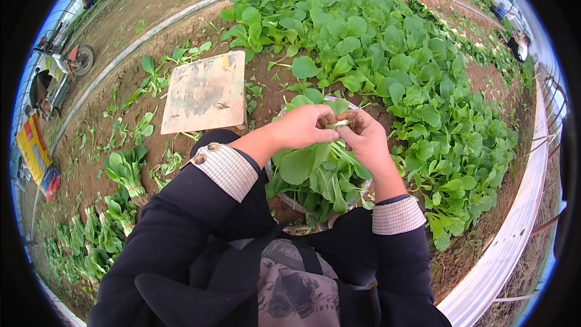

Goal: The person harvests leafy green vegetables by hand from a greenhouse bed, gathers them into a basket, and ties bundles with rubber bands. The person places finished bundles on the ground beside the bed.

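Both hands meet in front of me over a round tub (pixel 295 203) heaped with loose leafy greens (pixel 313 177). My left hand (pixel 302 127) grips the pale stem of a small leafy green plant (pixel 338 124). At the root end, the fingertips of my right hand (pixel 367 138) pinch the same plant, where brownish roots show. Part of its stem and leaves is hidden by the fingers. The tub stands on the soil between my knees, its pale rim mostly covered by leaves.
A worn wooden board (pixel 204 93) sits to the left of the tub. Tied bundles of greens (pixel 125 172) lie farther left. A dense bed of growing greens (pixel 363 41) curves ahead and right. A wheeled machine (pixel 59 72) and people (pixel 519 45) are farther off.
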`<action>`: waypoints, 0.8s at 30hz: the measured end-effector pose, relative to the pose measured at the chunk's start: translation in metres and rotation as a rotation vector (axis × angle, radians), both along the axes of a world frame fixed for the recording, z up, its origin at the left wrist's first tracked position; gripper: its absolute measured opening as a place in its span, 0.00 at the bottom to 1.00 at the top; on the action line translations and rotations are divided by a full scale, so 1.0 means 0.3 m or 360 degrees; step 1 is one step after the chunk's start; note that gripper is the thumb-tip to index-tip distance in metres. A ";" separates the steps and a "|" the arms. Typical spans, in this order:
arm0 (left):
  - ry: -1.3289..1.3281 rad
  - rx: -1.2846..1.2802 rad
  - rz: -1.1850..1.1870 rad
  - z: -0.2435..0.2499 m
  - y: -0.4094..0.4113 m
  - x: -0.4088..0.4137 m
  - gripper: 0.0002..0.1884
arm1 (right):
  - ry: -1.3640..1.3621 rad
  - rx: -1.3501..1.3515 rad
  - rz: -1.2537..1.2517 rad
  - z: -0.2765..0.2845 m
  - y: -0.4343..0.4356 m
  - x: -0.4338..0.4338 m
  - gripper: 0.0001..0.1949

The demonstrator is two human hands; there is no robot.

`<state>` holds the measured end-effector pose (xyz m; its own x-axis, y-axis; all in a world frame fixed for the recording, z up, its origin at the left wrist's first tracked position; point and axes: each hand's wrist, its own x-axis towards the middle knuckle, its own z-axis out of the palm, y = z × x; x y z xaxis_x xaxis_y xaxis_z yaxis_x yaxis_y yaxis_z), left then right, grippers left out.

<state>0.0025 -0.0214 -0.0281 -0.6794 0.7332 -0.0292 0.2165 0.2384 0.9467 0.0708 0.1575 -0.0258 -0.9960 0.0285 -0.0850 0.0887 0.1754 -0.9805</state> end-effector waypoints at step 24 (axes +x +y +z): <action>-0.0995 0.1076 0.1067 0.072 -0.145 -0.168 0.11 | -0.0972 0.1642 0.0615 -0.390 0.105 0.051 0.27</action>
<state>-0.0481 -0.0649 -0.0064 -0.9457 0.2221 -0.2372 -0.3172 -0.4717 0.8227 0.0860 0.1891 -0.1428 -0.7603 0.0716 -0.6456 0.2503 0.9494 -0.1895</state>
